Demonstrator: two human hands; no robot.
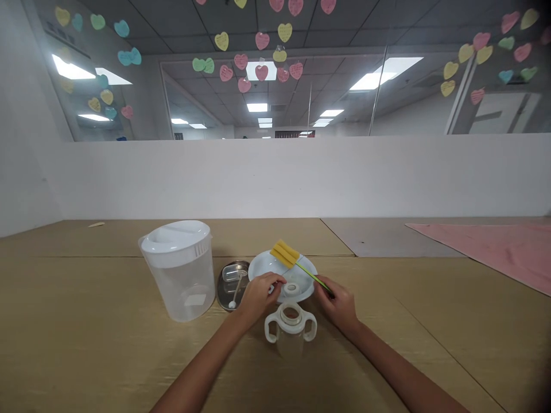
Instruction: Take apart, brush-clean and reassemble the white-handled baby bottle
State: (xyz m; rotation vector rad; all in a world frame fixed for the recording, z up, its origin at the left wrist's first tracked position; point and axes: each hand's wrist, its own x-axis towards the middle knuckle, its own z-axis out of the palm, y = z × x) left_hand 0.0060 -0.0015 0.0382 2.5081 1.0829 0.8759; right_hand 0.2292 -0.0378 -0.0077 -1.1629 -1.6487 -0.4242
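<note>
A brush with a yellow sponge-like head (284, 253) and a thin green handle is gripped in my right hand (338, 302); its head is over the white bowl (259, 265). My left hand (260, 295) is at the bowl's left front edge, its fingers curled together; whether they pinch anything is too small to tell. A white ring-shaped piece (291, 289) lies in the bowl. In front of the bowl, between my forearms, stands a clear bottle with a white two-handled collar (291, 327), its mouth uncovered.
Left of the bowl, a metal tray (224, 297) holds a clear cap-like piece (233, 272) and a thin tube with a white end (233, 304). Farther left stands a clear bucket with a white lid (185, 287). A pink cloth (495, 246) lies at the right, before a white wall.
</note>
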